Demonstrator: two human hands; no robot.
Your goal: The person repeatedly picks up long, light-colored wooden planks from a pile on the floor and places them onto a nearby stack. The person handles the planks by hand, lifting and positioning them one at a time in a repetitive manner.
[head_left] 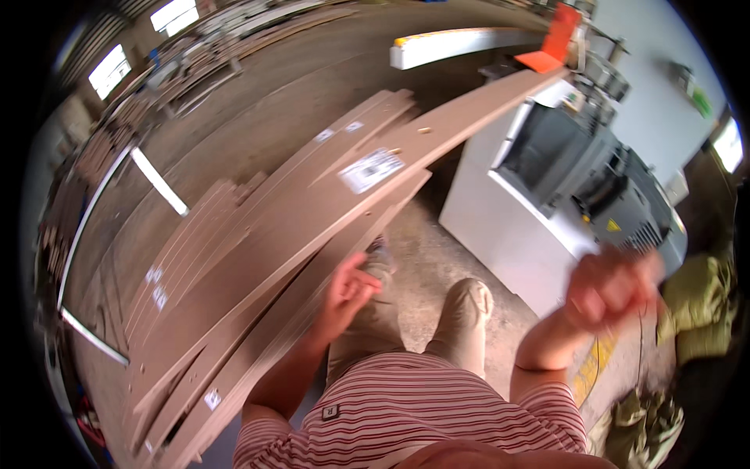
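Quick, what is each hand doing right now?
Left hand: open, fingers curled on the edge of a long brown board.
Right hand: raised, blurred, holding nothing visible.

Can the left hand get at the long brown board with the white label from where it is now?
Probably yes. The left hand sits right at the edge of the stacked brown boards, and the labelled board lies just above it with nothing between. The right hand is raised, well away.

Daylight is admitted through bright, washed-out windows (173, 13) at the upper left — the floor is evenly lit. The right hand (613, 287) is smeared by motion blur; straight edges are bent toward the dark rim.
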